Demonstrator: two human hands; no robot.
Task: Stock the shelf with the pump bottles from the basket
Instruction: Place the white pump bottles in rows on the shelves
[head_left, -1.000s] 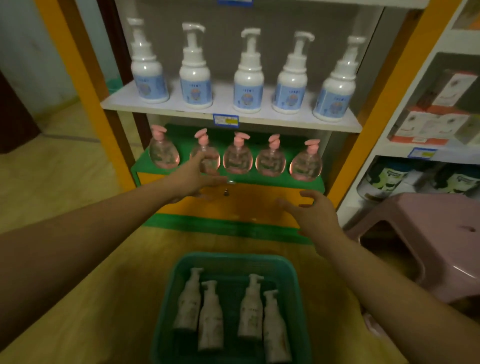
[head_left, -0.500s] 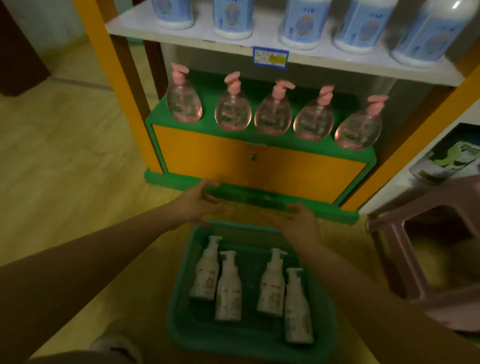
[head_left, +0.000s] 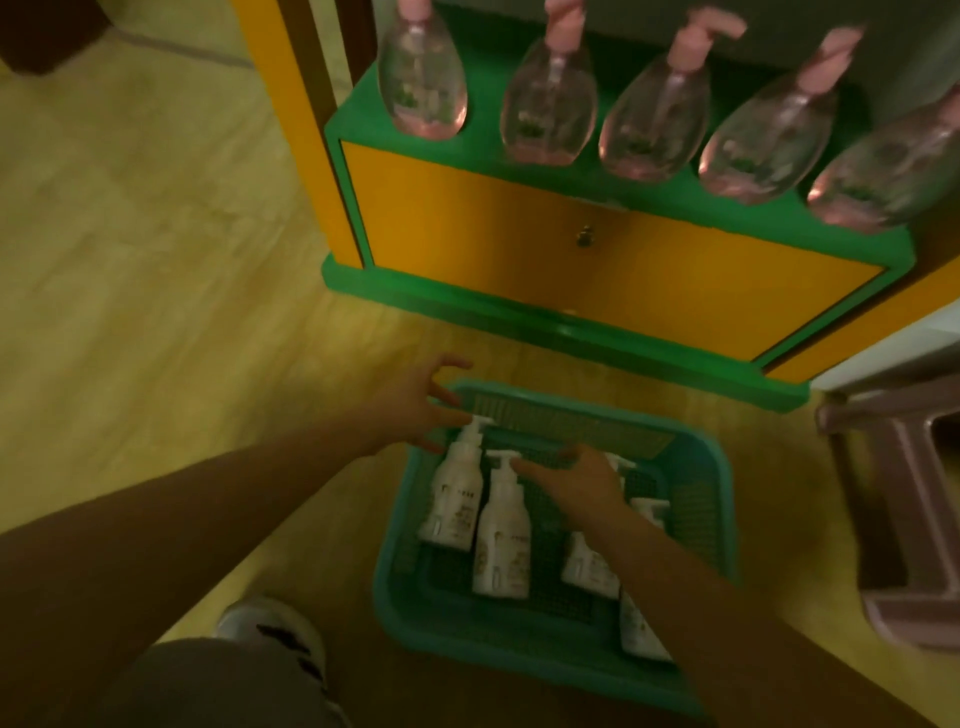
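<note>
A green plastic basket (head_left: 719, 525) sits on the floor below me with several white pump bottles lying in it. My left hand (head_left: 415, 405) hovers with spread fingers at the basket's far left corner, just above the pump of the leftmost white bottle (head_left: 457, 493). My right hand (head_left: 582, 480) reaches over the basket's middle, fingers extended toward the pump of the second bottle (head_left: 501, 535), and covers part of the third bottle (head_left: 587, 564). A fourth bottle (head_left: 641, 631) lies at the right, partly hidden by my forearm. Neither hand holds anything.
The green and orange shelf unit (head_left: 597, 265) stands just beyond the basket, with a row of clear pink pump bottles (head_left: 654, 124) on its green ledge. A pink plastic stool (head_left: 898, 519) is at the right. My shoe (head_left: 270, 634) is by the basket's near left corner.
My view has tilted down and closer to the basket. Both hands have dropped from the shelf front to just over the bottles in the basket.
</note>
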